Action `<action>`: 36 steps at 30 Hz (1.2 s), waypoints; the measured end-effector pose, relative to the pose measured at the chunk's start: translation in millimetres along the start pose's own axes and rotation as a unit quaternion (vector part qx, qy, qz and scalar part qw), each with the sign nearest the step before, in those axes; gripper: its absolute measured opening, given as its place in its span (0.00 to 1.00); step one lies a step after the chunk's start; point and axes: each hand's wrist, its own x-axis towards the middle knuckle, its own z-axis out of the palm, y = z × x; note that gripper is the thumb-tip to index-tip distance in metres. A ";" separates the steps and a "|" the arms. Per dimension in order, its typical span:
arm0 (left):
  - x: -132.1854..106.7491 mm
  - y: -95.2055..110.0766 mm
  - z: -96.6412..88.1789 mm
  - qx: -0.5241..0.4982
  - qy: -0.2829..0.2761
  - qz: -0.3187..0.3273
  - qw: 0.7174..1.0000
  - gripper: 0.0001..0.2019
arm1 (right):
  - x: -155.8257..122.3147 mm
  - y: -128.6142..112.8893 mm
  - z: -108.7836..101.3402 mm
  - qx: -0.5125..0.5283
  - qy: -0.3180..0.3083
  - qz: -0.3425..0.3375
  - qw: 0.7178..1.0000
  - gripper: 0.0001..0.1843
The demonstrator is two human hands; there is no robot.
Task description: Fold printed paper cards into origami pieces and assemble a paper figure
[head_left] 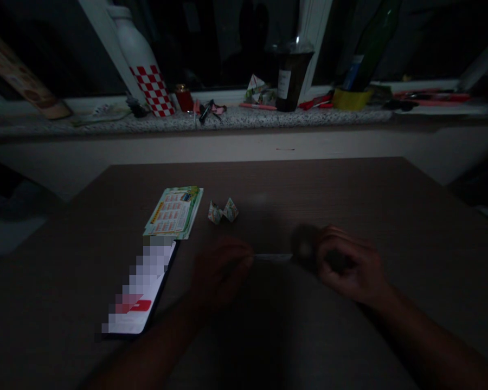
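Observation:
The scene is very dark. My left hand (219,273) is closed in a pinch on the left end of a thin pale strip (270,258) just above the table (350,200). My right hand (345,265) is curled round a dark roll (305,248) at the strip's right end; it looks like tape, though I cannot be sure. A small folded paper figure (223,212) stands on the table just beyond my hands. A stack of printed paper sheets (174,212) lies to its left.
A lit phone (140,292) lies at the front left of the table. The window sill (228,120) behind holds a white bottle with red checks (144,65), a dark cup (291,76), a green bottle (370,43), a yellow tape roll (352,99) and pens.

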 end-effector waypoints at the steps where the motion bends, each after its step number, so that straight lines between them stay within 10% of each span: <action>1: -0.9 -1.6 1.8 -0.022 0.000 -0.022 1.000 0.04 | 0.4 -0.4 0.6 0.008 -0.001 0.005 1.000 0.09; 13: -12.8 -7.8 23.6 -0.140 -0.056 -0.267 0.952 0.06 | -7.7 -4.3 26.0 0.106 -0.050 0.157 0.981 0.06; 18: -11.4 -2.8 21.3 -0.005 -0.106 -0.123 0.987 0.30 | -11.2 -1.6 28.5 0.142 -0.070 0.268 0.950 0.11; 23: -5.7 0.6 20.3 0.114 -0.177 0.010 0.978 0.26 | -11.2 2.3 29.5 0.205 -0.070 0.331 0.918 0.13; 36: -8.6 -1.2 19.7 0.101 -0.156 -0.077 0.979 0.26 | -11.9 -1.3 30.4 0.333 -0.079 0.295 0.892 0.13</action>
